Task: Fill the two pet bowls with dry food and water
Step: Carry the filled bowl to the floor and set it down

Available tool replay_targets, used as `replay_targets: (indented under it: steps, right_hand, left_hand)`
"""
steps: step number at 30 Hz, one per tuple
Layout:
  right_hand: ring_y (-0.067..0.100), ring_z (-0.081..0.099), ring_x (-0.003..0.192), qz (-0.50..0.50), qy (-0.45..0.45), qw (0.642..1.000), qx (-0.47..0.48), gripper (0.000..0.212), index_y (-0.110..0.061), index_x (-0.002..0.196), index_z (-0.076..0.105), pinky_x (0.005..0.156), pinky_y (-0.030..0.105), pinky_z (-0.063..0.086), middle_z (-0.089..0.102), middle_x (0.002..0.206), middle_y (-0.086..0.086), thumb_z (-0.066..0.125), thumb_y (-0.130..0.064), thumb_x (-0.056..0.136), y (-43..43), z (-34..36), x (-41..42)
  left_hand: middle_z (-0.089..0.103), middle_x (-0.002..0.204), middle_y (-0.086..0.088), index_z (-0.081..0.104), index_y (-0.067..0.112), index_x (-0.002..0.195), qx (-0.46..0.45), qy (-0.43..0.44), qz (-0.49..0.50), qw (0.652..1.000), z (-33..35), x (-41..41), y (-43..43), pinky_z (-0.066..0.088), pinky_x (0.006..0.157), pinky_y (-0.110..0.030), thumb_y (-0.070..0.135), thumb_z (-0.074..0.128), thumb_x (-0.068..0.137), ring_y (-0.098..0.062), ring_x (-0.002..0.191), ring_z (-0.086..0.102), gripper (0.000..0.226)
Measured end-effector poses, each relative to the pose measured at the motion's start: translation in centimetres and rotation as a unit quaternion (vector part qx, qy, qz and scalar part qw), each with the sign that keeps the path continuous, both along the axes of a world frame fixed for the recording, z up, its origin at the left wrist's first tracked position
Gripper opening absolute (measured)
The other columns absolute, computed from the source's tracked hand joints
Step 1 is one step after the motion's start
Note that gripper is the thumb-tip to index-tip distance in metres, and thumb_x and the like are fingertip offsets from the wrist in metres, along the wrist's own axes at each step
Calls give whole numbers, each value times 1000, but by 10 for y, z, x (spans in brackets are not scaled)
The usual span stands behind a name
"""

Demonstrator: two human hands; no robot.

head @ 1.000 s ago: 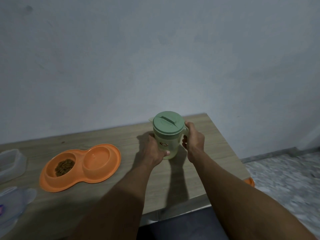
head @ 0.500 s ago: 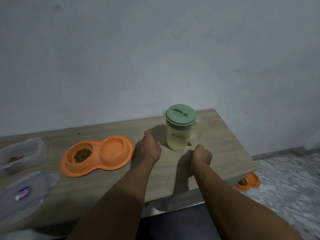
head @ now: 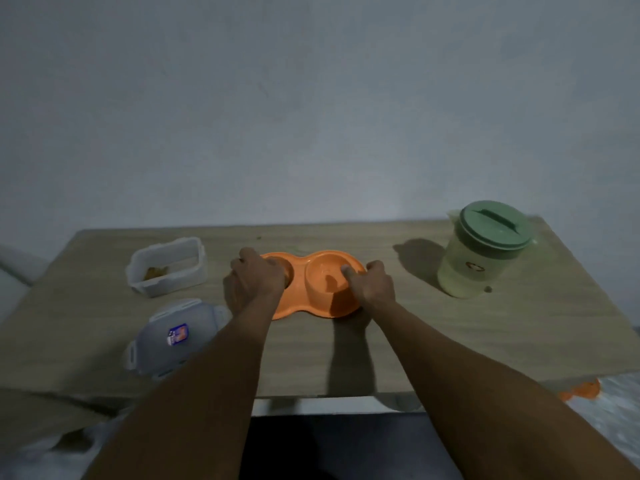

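An orange double pet bowl lies in the middle of the wooden table. My left hand grips its left end and covers the left basin. My right hand grips the right rim, thumb inside the right basin, which looks pale inside. A pale pitcher with a green lid stands closed at the right, apart from both hands. A clear food container with a little dry food sits open at the left.
The container's lid with a blue label lies near the front left edge. An orange object shows on the floor past the table's right front corner. A plain wall stands behind the table.
Both hands let go of the pitcher, moved left and now grip the two ends of the orange bowl. The view has swung left, so the pitcher sits at the right.
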State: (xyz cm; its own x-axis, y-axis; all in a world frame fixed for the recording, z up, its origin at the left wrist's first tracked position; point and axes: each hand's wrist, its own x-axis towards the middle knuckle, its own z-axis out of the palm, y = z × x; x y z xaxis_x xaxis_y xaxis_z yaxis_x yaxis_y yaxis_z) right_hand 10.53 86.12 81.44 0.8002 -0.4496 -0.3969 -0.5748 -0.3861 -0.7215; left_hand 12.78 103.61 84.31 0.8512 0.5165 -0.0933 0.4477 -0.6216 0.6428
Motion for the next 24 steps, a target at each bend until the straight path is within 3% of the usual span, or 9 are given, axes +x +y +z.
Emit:
replay_targets:
  steps: [3,6,11,15,18,20,24]
  right_hand:
    - [42,48,128,-34,40,998,-35,72,-8,141,38,106,47,43,44,142,23,64,-50,88,13,-8,16]
    - [40,56,118,-61,66,994,-57,60,-3,129,52,98,45,50,56,131,22,67,-41,85,9,-17,24]
    - [39,67,98,-80,46,994,-66,44,4,102,69,80,41,54,70,104,22,70,-34,81,4,-22,22]
    - [39,67,96,-117,45,991,-46,46,4,104,70,85,45,57,71,103,21,74,-34,78,3,-20,12]
    - [39,67,97,-147,39,987,-44,45,3,104,69,85,46,57,70,102,21,74,-34,80,-3,-17,-4]
    - [38,67,95,-163,32,985,-46,44,3,101,70,83,44,57,70,100,21,74,-34,79,-11,-12,-18]
    - [38,67,97,-195,24,980,-36,44,3,101,71,86,45,57,71,102,21,73,-35,80,-38,3,-56]
  left_hand:
    - [48,135,-23,46,5,132,2,115,11,993,-10,15,36,42,103,-47,45,55,90,-42,124,48,59]
    - [58,127,-22,57,4,125,1,156,-28,987,-22,22,56,48,96,-42,48,59,86,-39,118,55,59]
    - [69,110,-19,70,3,104,6,167,-67,984,-25,20,66,49,85,-37,41,61,87,-37,104,64,42]
    - [71,103,-16,71,5,102,18,161,-69,984,-15,16,66,52,83,-36,46,62,85,-35,97,66,45]
    - [69,98,-13,69,2,103,-13,150,-90,984,-4,11,59,46,68,-33,41,63,87,-29,83,62,42]
    - [65,90,-11,69,3,103,-21,146,-110,983,6,4,51,44,65,-32,41,64,87,-28,78,58,42]
    - [69,106,-16,70,2,107,-35,136,-156,978,22,-14,20,39,63,-32,38,65,87,-33,95,66,42]
